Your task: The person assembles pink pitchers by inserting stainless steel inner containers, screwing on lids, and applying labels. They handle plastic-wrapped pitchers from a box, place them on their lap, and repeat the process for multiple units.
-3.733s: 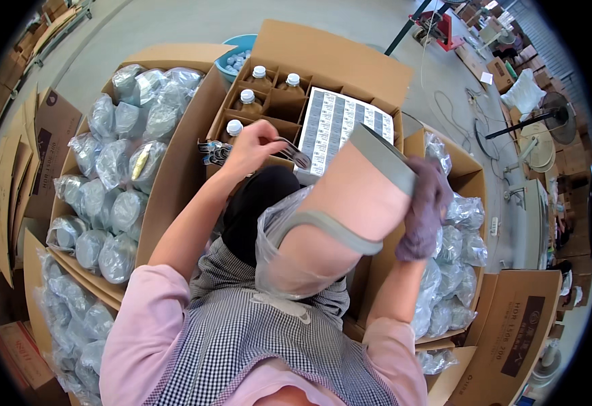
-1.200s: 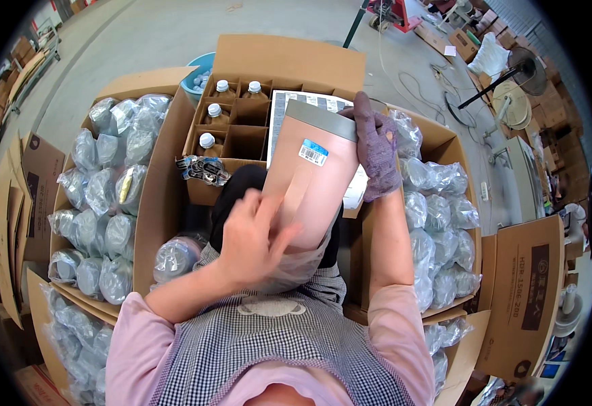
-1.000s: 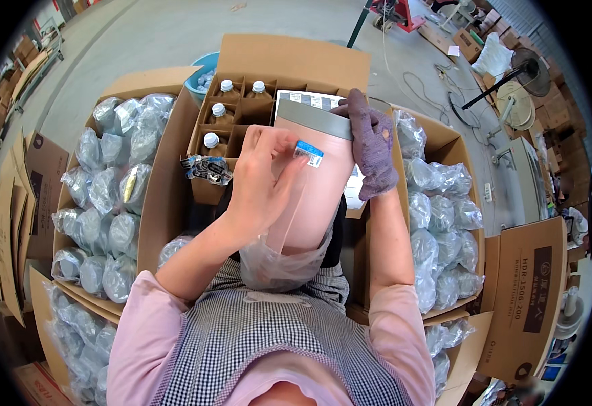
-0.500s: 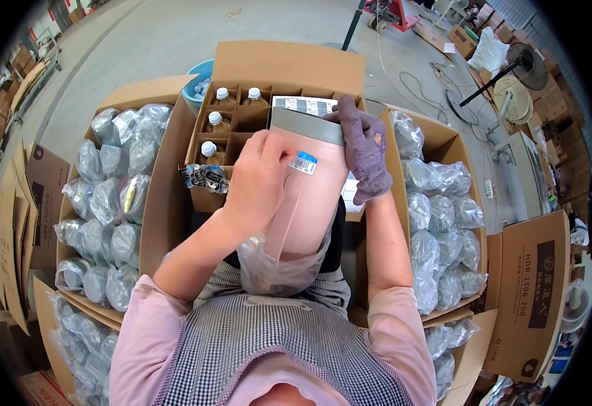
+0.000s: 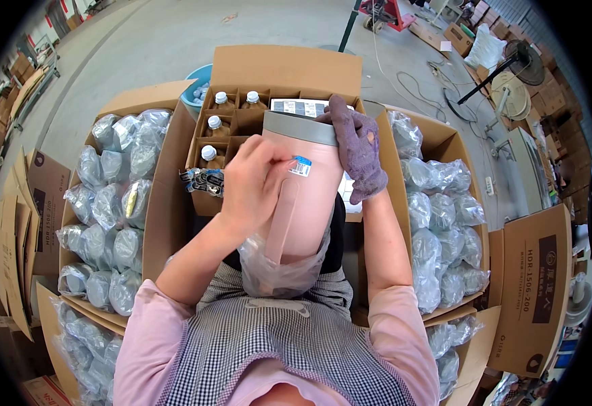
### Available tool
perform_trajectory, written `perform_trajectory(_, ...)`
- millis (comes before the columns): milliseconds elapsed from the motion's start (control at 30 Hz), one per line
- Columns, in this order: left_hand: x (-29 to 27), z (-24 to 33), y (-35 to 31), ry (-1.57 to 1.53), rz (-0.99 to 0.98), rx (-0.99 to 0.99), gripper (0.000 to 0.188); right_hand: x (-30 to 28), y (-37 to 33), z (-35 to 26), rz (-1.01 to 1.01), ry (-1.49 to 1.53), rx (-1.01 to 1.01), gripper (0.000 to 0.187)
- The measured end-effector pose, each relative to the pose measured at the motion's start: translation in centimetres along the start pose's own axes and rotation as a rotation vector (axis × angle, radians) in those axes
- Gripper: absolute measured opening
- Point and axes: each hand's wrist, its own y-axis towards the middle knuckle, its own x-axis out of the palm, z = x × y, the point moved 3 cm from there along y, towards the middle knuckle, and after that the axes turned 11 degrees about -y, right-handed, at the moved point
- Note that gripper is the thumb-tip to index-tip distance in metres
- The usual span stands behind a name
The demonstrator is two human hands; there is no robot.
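Observation:
A pink insulated jug (image 5: 313,203) with a grey lid (image 5: 300,126) and a long side handle leans upright in my lap. Its lower end sits inside a clear plastic bag (image 5: 286,274). My right hand (image 5: 358,150), in a purple glove, grips the jug's upper right side, with its thumb up by the lid. Bare, my left hand (image 5: 255,179) is pinched closed at the left edge of a small blue-and-white sticker (image 5: 300,166) above the handle. Its fingertips partly cover that edge.
Ahead stands a divided carton (image 5: 286,64) with white-capped bottles (image 5: 213,155) and sheets of labels (image 5: 299,107). Cartons of plastic-wrapped items (image 5: 110,206) flank me on both sides. A blue tub (image 5: 204,73) is behind; a floor fan (image 5: 516,61) stands far right.
The jug has shifted slightly left and turned a little, showing more of its handle. Both hands moved with it; the left still pinches at the sticker's edge.

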Motion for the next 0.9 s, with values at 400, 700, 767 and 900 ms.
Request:
perform_trajectory(400,-1.3,-4.3,-0.9,-0.949,-0.013,-0.145,0.01,0.2,0.9,1.6,-0.015,0.021,-0.017,0.056)
perform_trajectory(700,-10.9,-22.1,-6.3,-0.092,0.067,-0.652,0.019,-1.7,-0.1,3.5,0.131,0.05,0.039,0.057)
perform_trajectory(767,-10.5,-27.7,-10.2,0.064,0.094,-0.701,0.024,-1.1,0.2,3.4,0.142,-0.003,0.006,0.058)
perform_trajectory(900,-7.9,-30.7,-11.9,0.342,0.246,-0.59,0.025,-0.7,0.5,3.8,0.119,0.051,0.009,0.057)
